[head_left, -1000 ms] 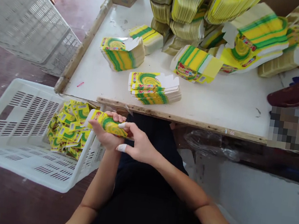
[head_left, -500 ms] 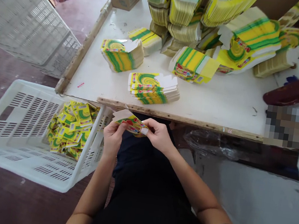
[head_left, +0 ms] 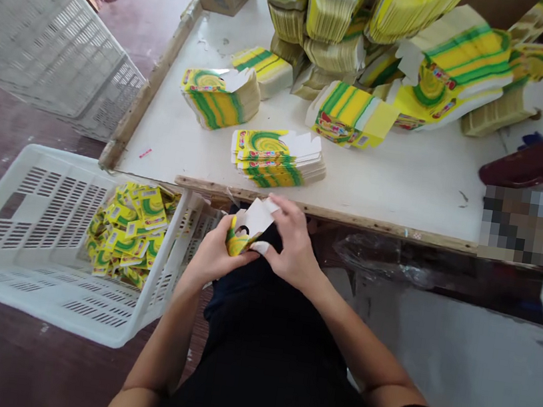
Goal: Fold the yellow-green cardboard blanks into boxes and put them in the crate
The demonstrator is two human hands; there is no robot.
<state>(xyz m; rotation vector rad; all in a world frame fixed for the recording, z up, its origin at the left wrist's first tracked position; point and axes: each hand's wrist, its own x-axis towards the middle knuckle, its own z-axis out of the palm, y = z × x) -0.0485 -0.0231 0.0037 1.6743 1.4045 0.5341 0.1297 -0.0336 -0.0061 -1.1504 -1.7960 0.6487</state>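
Between my hands, just below the table's front edge, is a small yellow-green carton [head_left: 238, 242] with its white inner flaps turned up toward me. My left hand [head_left: 214, 253] grips its left side, thumb along the printed face and fingers beneath. At the carton's right side, my right hand [head_left: 293, 241] pinches the white flap between thumb and fingertips. Part of the carton's underside is hidden by my fingers. Straight ahead on the table lies a stack of flattened cartons [head_left: 272, 163] with the same print.
A white slatted crate [head_left: 58, 315] at my left holds a heap of yellow cartons [head_left: 133, 231]. More carton stacks [head_left: 223, 99] cover the back of the white table [head_left: 406, 182]. A dark red cup [head_left: 524, 161] lies at the right. Taller white crates [head_left: 48, 30] stand back left.
The carton has gone from a flatter shape to an opened one, its white inside now showing. My left hand has turned around it, and my right fingers have spread up over the flap.
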